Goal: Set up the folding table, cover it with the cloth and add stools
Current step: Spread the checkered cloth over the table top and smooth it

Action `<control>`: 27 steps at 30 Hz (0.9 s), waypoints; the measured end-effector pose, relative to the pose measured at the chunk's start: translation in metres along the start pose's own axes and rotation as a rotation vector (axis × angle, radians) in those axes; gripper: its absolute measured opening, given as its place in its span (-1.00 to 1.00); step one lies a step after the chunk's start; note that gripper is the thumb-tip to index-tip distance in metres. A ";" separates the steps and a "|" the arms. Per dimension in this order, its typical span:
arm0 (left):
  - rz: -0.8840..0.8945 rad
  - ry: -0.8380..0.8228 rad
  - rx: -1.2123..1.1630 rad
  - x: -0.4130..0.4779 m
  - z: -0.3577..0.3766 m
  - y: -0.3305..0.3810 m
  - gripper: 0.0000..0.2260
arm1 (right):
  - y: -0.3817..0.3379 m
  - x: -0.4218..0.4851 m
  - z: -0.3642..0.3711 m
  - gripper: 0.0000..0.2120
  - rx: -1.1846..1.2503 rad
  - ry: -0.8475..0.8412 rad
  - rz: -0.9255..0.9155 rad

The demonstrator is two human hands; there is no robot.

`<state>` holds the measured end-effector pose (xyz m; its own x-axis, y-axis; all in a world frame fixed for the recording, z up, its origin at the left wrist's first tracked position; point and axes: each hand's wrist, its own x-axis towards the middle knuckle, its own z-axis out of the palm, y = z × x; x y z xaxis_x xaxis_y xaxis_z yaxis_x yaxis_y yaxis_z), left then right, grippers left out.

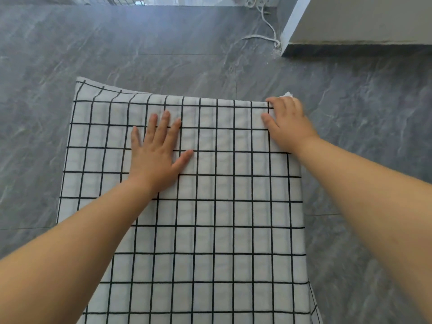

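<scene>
A white cloth [210, 230] with a black grid pattern lies spread over the folding table, which is fully hidden beneath it. My left hand [156, 155] rests flat on the cloth with fingers spread, near the far middle. My right hand [286, 125] is at the far right corner, fingers curled over the cloth's edge there. The far left part of the cloth overhangs and curls slightly upward. No stools are in view.
Grey marbled floor tiles [140, 43] surround the table. A white cabinet or wall base [350, 24] stands at the far right, with a white cable [268, 26] trailing on the floor beside it.
</scene>
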<state>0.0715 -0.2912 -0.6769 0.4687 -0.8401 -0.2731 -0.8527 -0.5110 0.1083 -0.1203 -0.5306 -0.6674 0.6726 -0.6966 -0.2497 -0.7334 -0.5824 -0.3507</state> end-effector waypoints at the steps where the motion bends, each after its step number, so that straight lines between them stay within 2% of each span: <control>1: 0.001 0.012 -0.013 -0.001 0.001 0.000 -0.32 | 0.002 0.001 -0.001 -0.56 0.023 -0.014 -0.010; 5: -0.011 0.034 -0.060 -0.008 0.004 0.002 -0.36 | 0.008 -0.005 0.001 -0.54 0.207 0.069 0.008; 8: -0.010 0.031 -0.057 -0.012 0.006 -0.001 -0.38 | 0.010 -0.001 0.003 -0.59 0.233 0.087 0.018; 10: -0.012 0.031 -0.049 -0.013 0.007 -0.001 -0.37 | 0.011 0.011 0.000 -0.63 0.220 0.051 0.067; 14: -0.021 0.055 -0.039 -0.013 0.009 0.000 -0.37 | 0.012 0.027 -0.009 -0.57 0.265 -0.078 0.218; 16: -0.027 0.066 -0.028 -0.013 0.010 0.000 -0.36 | 0.009 0.025 -0.010 -0.54 0.323 0.023 0.258; 18: -0.022 0.099 -0.033 -0.014 0.008 0.000 -0.35 | 0.000 0.011 -0.010 -0.50 0.297 0.203 0.278; 21: -0.012 0.175 -0.119 -0.022 -0.001 -0.002 -0.38 | -0.013 -0.024 0.000 -0.48 0.219 0.322 0.187; 24: -0.068 0.230 -0.158 -0.037 -0.008 -0.022 -0.41 | -0.019 -0.051 0.015 -0.45 0.075 0.185 0.079; 27: -0.187 0.189 -0.067 -0.050 -0.007 -0.068 -0.38 | -0.011 -0.052 0.024 -0.41 -0.055 0.062 0.100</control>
<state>0.1079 -0.2162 -0.6636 0.6567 -0.7459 -0.1114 -0.7331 -0.6660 0.1376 -0.1444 -0.4778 -0.6726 0.5896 -0.7759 -0.2243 -0.8020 -0.5294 -0.2768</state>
